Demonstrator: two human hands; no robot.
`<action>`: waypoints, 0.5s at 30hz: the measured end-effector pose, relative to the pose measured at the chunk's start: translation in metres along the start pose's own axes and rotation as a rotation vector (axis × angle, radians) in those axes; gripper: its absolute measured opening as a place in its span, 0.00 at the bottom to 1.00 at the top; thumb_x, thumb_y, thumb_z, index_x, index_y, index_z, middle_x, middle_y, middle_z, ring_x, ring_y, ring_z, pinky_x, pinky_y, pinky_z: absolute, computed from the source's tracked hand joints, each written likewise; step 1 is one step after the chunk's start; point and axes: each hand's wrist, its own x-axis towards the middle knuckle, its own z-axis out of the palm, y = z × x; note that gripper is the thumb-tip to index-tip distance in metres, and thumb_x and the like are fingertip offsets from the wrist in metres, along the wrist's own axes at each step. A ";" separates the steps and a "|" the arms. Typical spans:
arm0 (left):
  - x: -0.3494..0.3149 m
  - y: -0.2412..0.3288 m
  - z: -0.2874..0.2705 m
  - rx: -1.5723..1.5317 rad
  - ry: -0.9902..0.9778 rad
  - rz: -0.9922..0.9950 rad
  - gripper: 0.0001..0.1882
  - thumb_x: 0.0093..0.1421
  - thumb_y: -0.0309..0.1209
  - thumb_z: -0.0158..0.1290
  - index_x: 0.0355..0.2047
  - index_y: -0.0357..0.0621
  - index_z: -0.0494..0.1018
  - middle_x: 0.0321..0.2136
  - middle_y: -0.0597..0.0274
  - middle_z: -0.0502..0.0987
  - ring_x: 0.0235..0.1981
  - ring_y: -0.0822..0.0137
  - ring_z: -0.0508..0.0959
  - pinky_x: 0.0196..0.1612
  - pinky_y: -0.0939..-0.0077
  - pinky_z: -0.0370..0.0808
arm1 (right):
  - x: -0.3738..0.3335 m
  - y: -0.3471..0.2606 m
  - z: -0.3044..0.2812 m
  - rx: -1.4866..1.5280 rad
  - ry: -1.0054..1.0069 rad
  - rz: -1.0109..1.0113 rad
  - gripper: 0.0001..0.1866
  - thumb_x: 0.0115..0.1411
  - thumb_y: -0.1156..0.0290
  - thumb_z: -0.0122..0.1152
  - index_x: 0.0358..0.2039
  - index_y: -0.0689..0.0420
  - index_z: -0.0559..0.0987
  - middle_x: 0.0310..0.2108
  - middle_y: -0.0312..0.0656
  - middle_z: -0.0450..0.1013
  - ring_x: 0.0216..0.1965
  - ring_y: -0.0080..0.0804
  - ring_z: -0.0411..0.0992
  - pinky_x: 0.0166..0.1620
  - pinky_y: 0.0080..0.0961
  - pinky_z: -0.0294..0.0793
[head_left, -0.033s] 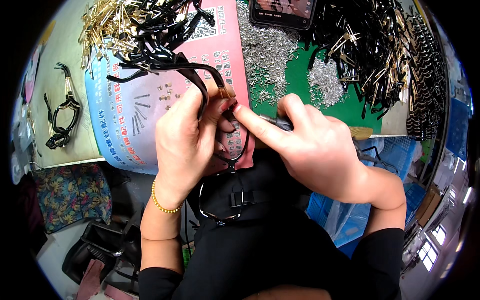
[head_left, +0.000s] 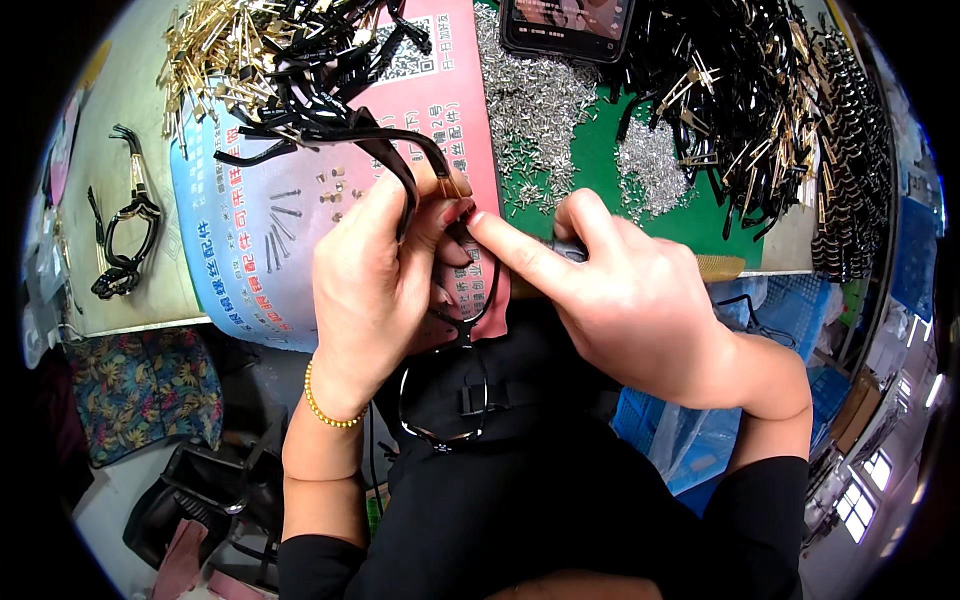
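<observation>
My left hand (head_left: 370, 270) is closed around a black eyeglass frame (head_left: 463, 326), near one hinge. Both dark temples (head_left: 402, 175) stick up past my thumb, with gold metal showing by the hinge. The front hangs below my fingers, its lower rim over my lap. My right hand (head_left: 640, 300) has its index fingertip pressed at the hinge, beside my left thumb. Its other fingers curl around a dark-handled tool (head_left: 570, 248), which looks like a screwdriver and is mostly hidden. Whatever small part lies between the fingertips is hidden.
Gold-and-black temples (head_left: 225, 60) pile up at the far left, more (head_left: 740, 110) at the right. Silver screws (head_left: 540, 110) lie on a green mat (head_left: 600, 150) below a phone (head_left: 565, 30). Another eyeglass frame (head_left: 130, 235) rests on the left. Blue crates (head_left: 640, 420) stand at lower right.
The tool has shifted slightly in my right hand, and its metal end no longer shows. My left hand and the eyeglass frame stay practically still.
</observation>
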 end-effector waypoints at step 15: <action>0.004 0.005 0.000 0.013 -0.022 -0.005 0.05 0.70 0.19 0.48 0.42 0.34 0.73 0.28 0.61 0.81 0.21 0.79 0.77 0.19 0.85 0.72 | 0.011 0.012 0.007 -0.276 0.111 -0.108 0.23 0.59 0.63 0.60 0.57 0.42 0.77 0.35 0.33 0.70 0.27 0.23 0.72 0.28 0.20 0.74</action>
